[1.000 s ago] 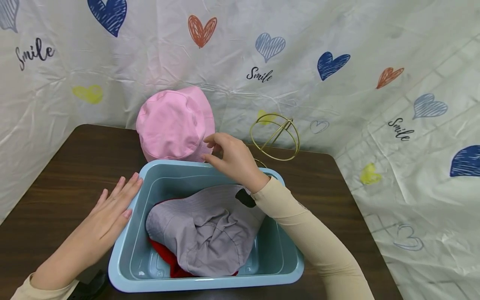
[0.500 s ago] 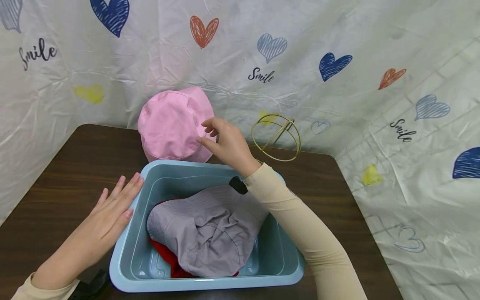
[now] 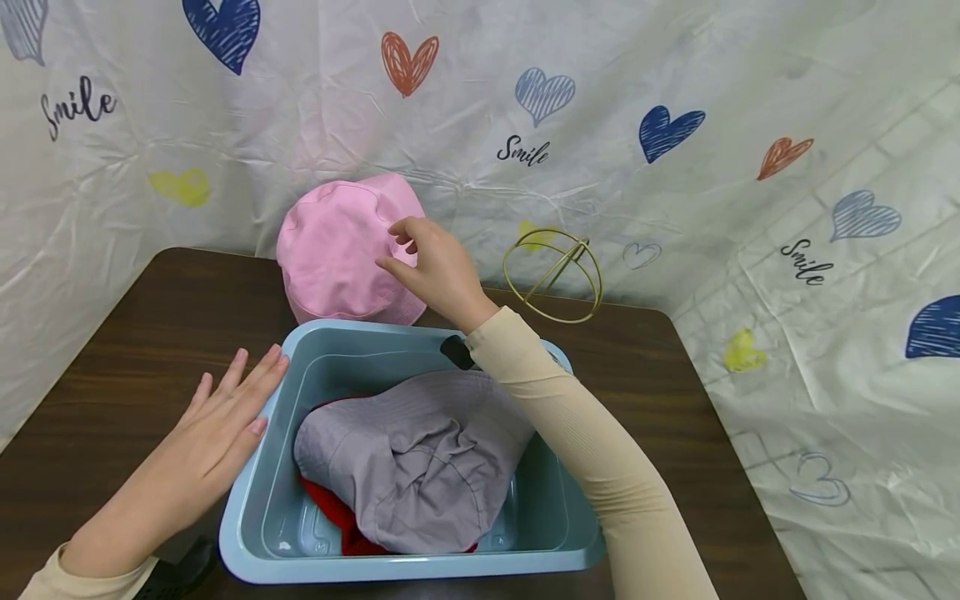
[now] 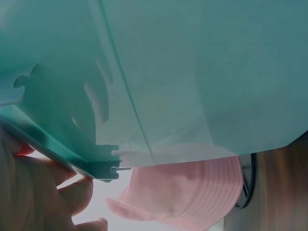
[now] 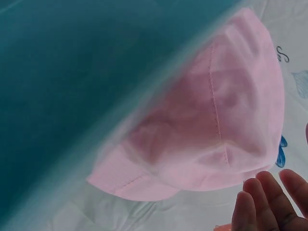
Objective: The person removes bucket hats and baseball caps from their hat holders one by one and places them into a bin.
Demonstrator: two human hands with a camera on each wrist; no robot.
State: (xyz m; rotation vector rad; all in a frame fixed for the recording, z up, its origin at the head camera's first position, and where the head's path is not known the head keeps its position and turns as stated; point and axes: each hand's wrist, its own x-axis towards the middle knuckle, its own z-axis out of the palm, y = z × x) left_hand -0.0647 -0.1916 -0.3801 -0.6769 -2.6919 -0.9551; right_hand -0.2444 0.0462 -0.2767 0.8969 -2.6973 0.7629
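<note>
A pink bucket hat (image 3: 337, 250) sits at the back of the table, behind a light blue plastic basin (image 3: 405, 567). My right hand (image 3: 438, 267) reaches over the basin's far rim with fingers bent loosely and nothing in them, overlapping the hat's right side in the head view. In the right wrist view its fingertips (image 5: 269, 185) come close to the pink hat. My left hand (image 3: 217, 425) lies with straight fingers against the basin's left rim. Inside the basin, a grey bucket hat (image 3: 427, 458) covers most of a red cloth item (image 3: 330, 508).
A gold wire stand (image 3: 555, 275) stands at the back right of the dark wooden table (image 3: 660, 400). A white sheet printed with hearts (image 3: 465, 100) hangs behind and at the right. Near my left wrist lies a black object (image 3: 176, 575).
My right hand has moved left and away from me, from beside the pink hat's brim to over its right side. My left hand stays at the basin's rim.
</note>
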